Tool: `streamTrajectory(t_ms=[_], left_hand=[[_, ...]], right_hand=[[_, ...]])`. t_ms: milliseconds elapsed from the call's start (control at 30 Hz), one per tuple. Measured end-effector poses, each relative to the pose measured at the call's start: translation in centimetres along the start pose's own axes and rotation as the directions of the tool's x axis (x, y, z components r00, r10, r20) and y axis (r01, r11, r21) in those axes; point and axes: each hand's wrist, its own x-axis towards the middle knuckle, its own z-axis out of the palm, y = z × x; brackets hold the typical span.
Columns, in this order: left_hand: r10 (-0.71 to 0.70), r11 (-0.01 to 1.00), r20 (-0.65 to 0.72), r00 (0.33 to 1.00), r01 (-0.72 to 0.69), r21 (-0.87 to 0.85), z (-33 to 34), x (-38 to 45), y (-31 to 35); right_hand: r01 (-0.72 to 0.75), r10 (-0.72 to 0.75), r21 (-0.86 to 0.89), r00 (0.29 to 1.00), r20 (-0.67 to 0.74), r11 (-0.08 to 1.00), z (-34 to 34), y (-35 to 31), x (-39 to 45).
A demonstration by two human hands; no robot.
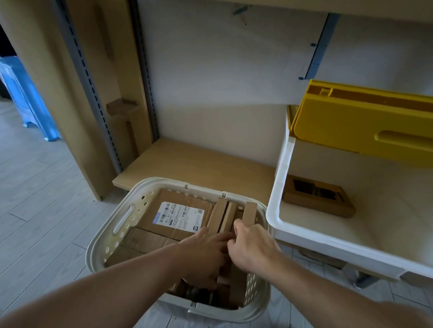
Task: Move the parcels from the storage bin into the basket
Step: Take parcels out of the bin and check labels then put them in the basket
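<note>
I am pinching an upright parcel (pixel 249 215) with my right hand (pixel 250 248); my left hand (pixel 206 252), fingers curled, is steadying its neighbours in the basket (pixel 119 223). Stiff, light cardboard, probably: I am taking it by the top edge. One parcel (pixel 317 197) remains in the bin (pixel 280 186).

The left hand (pixel 204 257) reaches down among the upright cardboard parcels (pixel 227 215) at the lower centre, and its fingertips are hidden behind them and the right hand (pixel 252 248). Whether either hand actually grips a parcel cannot be told. The print on the label (pixel 179 215) of the flat box is too small to read. The white storage bin (pixel 279 176) and its yellow lid (pixel 356 132) are cut off by the right edge. The near bottom of the basket (pixel 107 243) lies in dark shadow.
</note>
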Motion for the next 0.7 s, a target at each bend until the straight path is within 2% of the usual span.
streamTrajectory(t_ms=[167, 367, 467, 700], left_hand=[[-0.024, 0.992, -0.001, 1.0, 0.024, -0.124, 0.7, 0.4, -0.3], [-0.048, 0.991, 0.057, 0.997, 0.054, -0.123, 0.7, 0.4, -0.4], [-0.047, 0.99, 0.069, 0.996, 0.056, -0.127, 0.4, 0.4, -0.2], [-0.022, 0.995, 0.098, 0.995, 0.03, -0.09, 0.4, 0.5, -0.5]], right_hand=[[0.109, -0.107, -0.042, 0.994, 0.029, 0.993, 1.9, 1.2, -1.8], [0.027, -0.027, -0.029, 1.0, -0.012, 0.999, 1.7, 2.3, -1.9], [0.001, -0.004, -0.094, 0.999, -0.033, 0.996, 1.3, 2.5, -1.9], [0.149, -0.093, -0.221, 0.965, 0.246, 0.964, -0.2, 3.9, -1.5]])
